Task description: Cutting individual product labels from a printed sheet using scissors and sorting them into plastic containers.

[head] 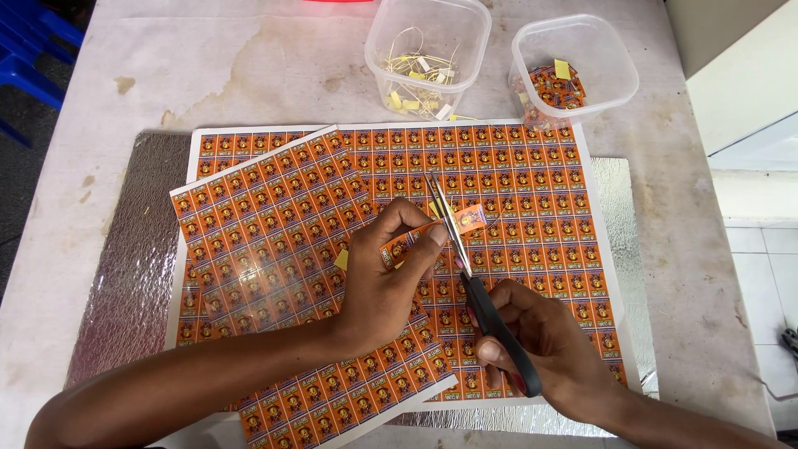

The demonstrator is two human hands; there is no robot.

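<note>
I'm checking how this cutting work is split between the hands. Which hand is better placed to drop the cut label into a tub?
Probably the left hand: its fingers already pinch the label strip, while the right hand is occupied with the scissors. The tub of cut labels lies beyond both hands.

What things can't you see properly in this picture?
- Head view: the scissors handles are hidden inside the right hand.
- The small pictures on the sticker sheets are too tiny to make out.
- The strip the left hand holds is partly covered by its fingers.
- Blue chairs are cut off by the left edge.
</note>
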